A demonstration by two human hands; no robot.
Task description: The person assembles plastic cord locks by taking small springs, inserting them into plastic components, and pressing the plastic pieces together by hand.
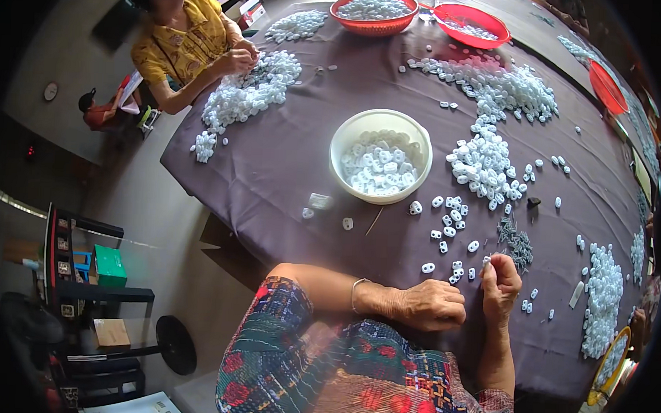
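My right hand point(501, 289) pinches a small white two-holed plastic piece point(486, 261) between thumb and fingertips, just above the table. Beside it, my left hand point(432, 306) rests closed near the table edge, its fingers curled under; whether it holds anything is hidden. Several loose white pieces point(450, 227) lie in front of my hands. A pile of small grey pins point(517, 246) is just beyond my right hand. Farther off stands a cream bowl point(337, 163) partly filled with white pieces, with a thin stick point(374, 221) lying near it.
A dark cloth point(288, 176) covers the table. White heaps point(485, 164) spread at the far right, with another heap point(602, 303) at the right edge. Two red baskets point(373, 27) stand at the back. A person in a yellow shirt point(183, 41) works at the far left beside a heap.
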